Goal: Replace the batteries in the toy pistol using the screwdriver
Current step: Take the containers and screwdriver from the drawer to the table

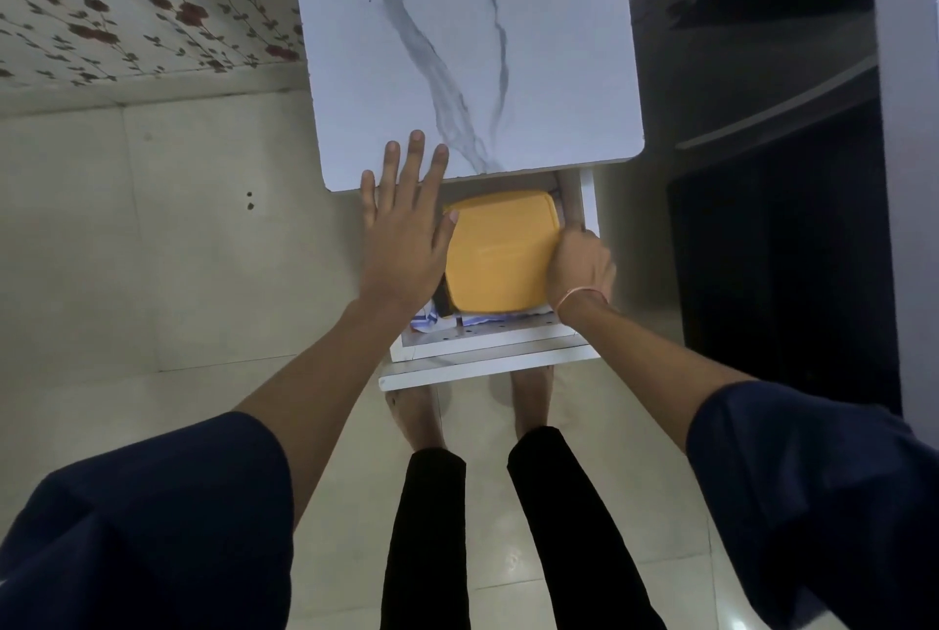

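A yellow-orange box (500, 256) with a flat lid lies in the open drawer (488, 355) under the white marble-patterned table (472, 45). My right hand (579, 268) grips the box's right edge, fingers curled over it. My left hand (406, 223) hovers flat with fingers spread, over the box's left side and the table's front edge. No toy pistol, batteries or screwdriver are in sight.
Striped cloth (432, 319) and a dark item peek out under the box in the drawer. My legs (508, 528) and bare feet stand on the pale tiled floor just before the drawer. A floral wall is at the left, dark shelving at the right.
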